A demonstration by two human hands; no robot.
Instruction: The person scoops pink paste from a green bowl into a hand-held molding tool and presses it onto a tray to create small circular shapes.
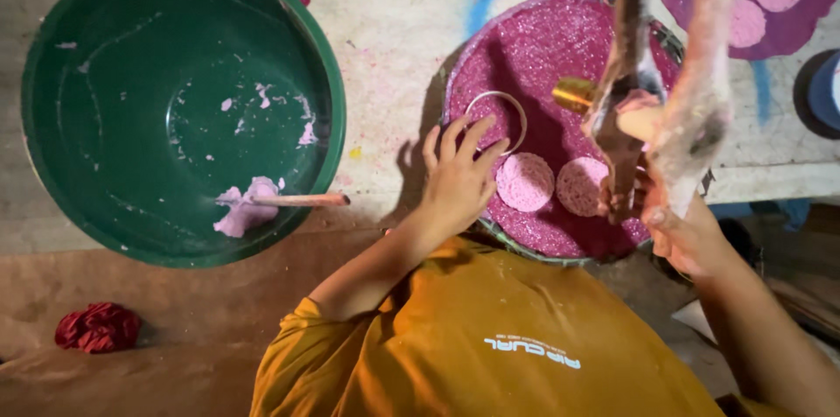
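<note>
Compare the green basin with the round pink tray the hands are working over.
The green basin is deep, smooth and nearly bare, holding only smears and a lump of pink paste with a stick. The pink tray is flat, grainy and glittery, carrying two pink discs, with a metal ring under the left hand. Both are round and sit on the floor.
</note>
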